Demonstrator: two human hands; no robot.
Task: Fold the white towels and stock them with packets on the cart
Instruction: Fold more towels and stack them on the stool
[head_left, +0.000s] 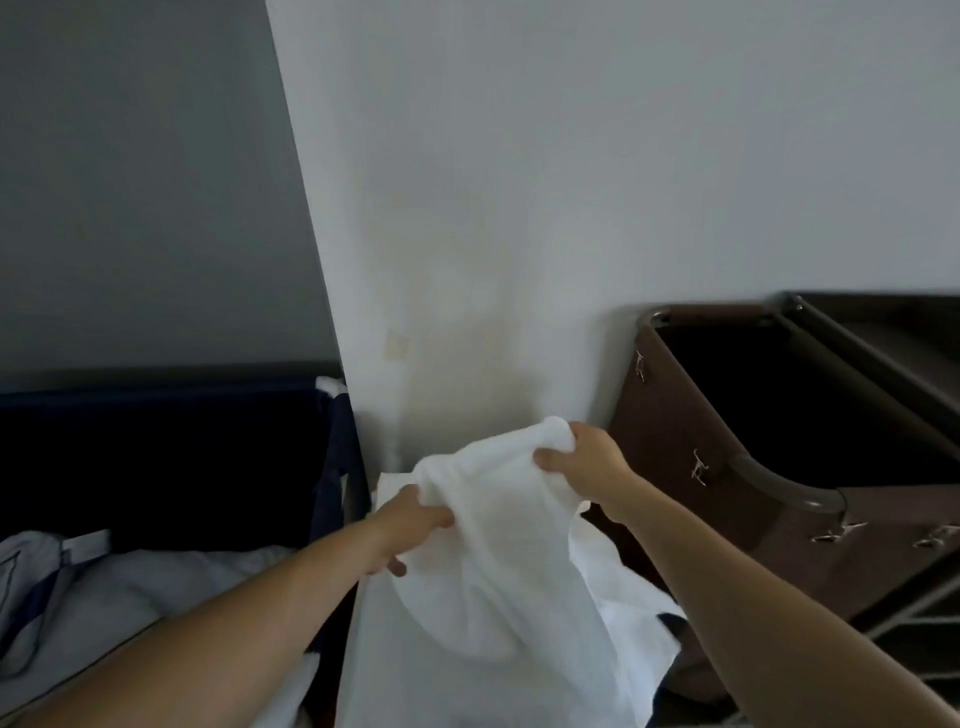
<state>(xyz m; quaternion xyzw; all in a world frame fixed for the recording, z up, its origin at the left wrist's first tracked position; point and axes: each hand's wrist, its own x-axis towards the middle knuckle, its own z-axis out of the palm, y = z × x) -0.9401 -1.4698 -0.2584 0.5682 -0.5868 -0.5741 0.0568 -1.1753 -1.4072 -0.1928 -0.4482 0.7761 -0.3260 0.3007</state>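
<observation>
A white towel (498, 545) hangs bunched in mid-air at a person's waist, held up by both bare hands in front of a projecting white wall corner (519, 208). The left hand (410, 525) grips the towel's near left edge, its fingers curled round a gathered fold. The right hand (582, 457) holds the higher far corner, thumb pressed to the near side and the other fingers hidden behind the cloth. The fabric sags between the two hands and drops in loose folds toward the bottom of the view. More white cloth (628, 613) spreads out below the right forearm; whether it is part of the same towel cannot be told. To the right, close to the wall, stands the cart (810, 493), a brown fabric bag (670, 426) clipped over its rounded frame, its mouth open and dark inside. To the left sits a dark blue hamper (332, 467), with pale, crumpled linen (130, 597) heaped in it under the left forearm.
</observation>
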